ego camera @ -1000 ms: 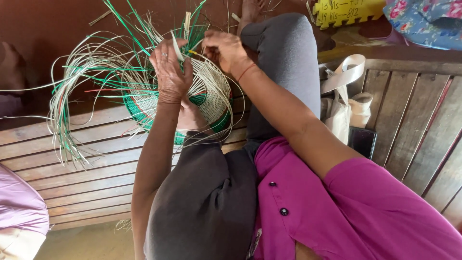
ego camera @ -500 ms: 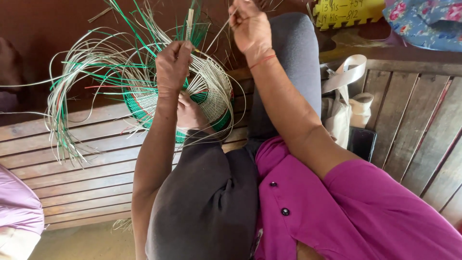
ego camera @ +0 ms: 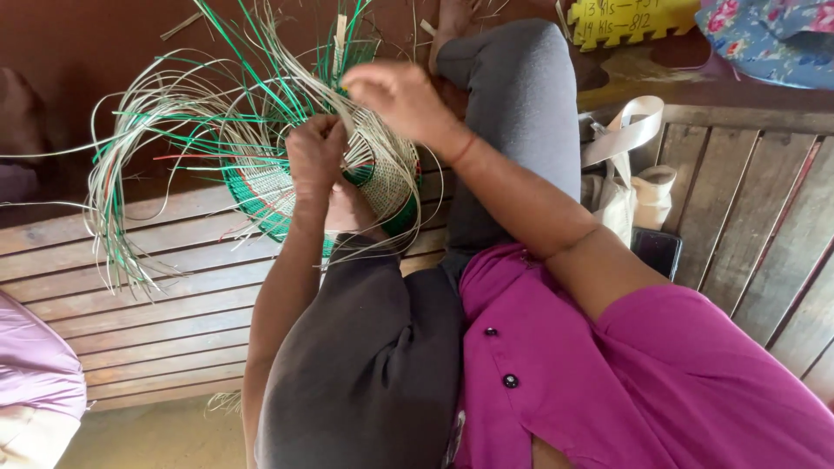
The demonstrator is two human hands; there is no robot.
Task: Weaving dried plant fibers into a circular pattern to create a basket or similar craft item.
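On my knee, above the slatted wooden surface (ego camera: 148, 321), I am propping a half-woven basket (ego camera: 382, 174) of green and pale strips, nothing inside it. My left hand (ego camera: 317, 156) is clenching around loose strands (ego camera: 174, 113) at its rim, while my right hand (ego camera: 404, 100) is pinching one pale strip just above it.

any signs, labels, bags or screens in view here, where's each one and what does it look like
Yellow foam sign: top edge, right of the raised knee; notched edges, dark handwriting.
Cream cloth bag: on the wooden bench beside the person's leg; broad strap looped up.
Dark phone-like slab: below the bag; black, screen blank.
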